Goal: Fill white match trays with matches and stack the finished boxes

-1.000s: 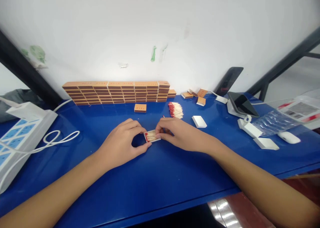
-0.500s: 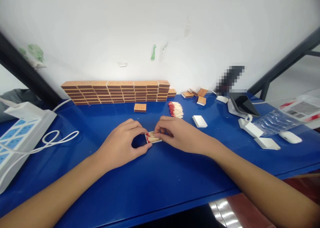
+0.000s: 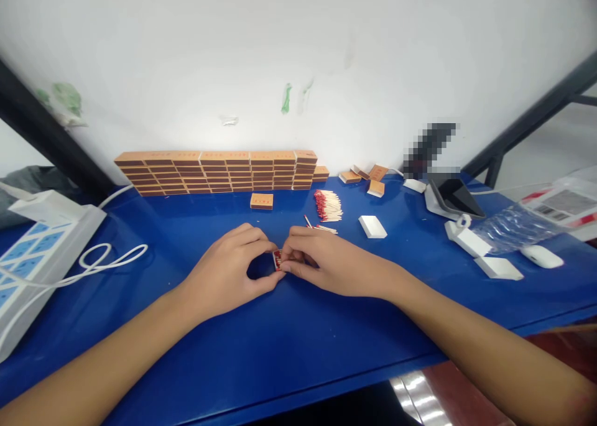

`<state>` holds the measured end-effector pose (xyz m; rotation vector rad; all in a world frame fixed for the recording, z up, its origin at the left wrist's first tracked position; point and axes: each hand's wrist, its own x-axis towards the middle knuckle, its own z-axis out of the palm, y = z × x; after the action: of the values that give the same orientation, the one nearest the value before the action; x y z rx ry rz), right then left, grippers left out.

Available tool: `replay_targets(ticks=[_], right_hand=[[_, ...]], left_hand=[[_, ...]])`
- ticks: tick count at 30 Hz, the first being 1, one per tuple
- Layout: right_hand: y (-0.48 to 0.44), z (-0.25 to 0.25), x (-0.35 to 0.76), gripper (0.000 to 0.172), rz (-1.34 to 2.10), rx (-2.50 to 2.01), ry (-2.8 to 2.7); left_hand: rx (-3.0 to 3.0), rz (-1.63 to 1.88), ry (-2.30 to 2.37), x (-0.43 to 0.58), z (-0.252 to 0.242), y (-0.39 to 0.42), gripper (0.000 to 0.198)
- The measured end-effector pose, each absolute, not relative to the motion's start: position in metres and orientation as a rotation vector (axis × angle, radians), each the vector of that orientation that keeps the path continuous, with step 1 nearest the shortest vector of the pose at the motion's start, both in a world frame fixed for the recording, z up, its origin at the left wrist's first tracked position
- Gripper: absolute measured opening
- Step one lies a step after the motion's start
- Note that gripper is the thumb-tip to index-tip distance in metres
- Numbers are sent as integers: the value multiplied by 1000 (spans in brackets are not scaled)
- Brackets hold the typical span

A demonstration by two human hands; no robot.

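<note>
A small matchbox tray [image 3: 276, 260] with red-headed matches [image 3: 279, 261] in it lies on the blue table in front of me. My left hand [image 3: 232, 264] grips the tray's left end between thumb and fingers. The bent fingers of my right hand [image 3: 321, 258] are pressed together on the matches at the tray, covering most of it. Just beyond this hand lie a few loose matches [image 3: 325, 229], and behind them a pile of matches [image 3: 329, 206]. A closed matchbox [image 3: 262, 201] sits farther back.
A long stack of matchboxes [image 3: 214, 172] stands along the wall. Several matchbox sleeves [image 3: 375, 188] and a white tray [image 3: 372, 226] lie to the right. A power strip [image 3: 41, 252] with cables is at the left; a phone on a stand [image 3: 454, 196] and plastic packaging [image 3: 517, 227] are far right.
My right hand has shifted slightly left and toward me, covering more of the tray and uncovering loose matches behind it. My left hand keeps its hold on the tray.
</note>
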<state>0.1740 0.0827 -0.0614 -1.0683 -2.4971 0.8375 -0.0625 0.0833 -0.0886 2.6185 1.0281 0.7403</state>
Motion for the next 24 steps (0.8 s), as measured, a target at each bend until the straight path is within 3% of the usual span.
replay_targets(ticks=[12, 18, 24], right_hand=[[83, -61, 177, 22, 767, -1128, -2612], [85, -59, 181, 13, 936, -1047, -2580], [85, -60, 180, 19, 884, -1115, -2550]], left_hand=[[2622, 743, 999, -61, -88, 82, 16], [2623, 756, 996, -61, -88, 82, 16], [2620, 736, 988, -61, -87, 82, 18]])
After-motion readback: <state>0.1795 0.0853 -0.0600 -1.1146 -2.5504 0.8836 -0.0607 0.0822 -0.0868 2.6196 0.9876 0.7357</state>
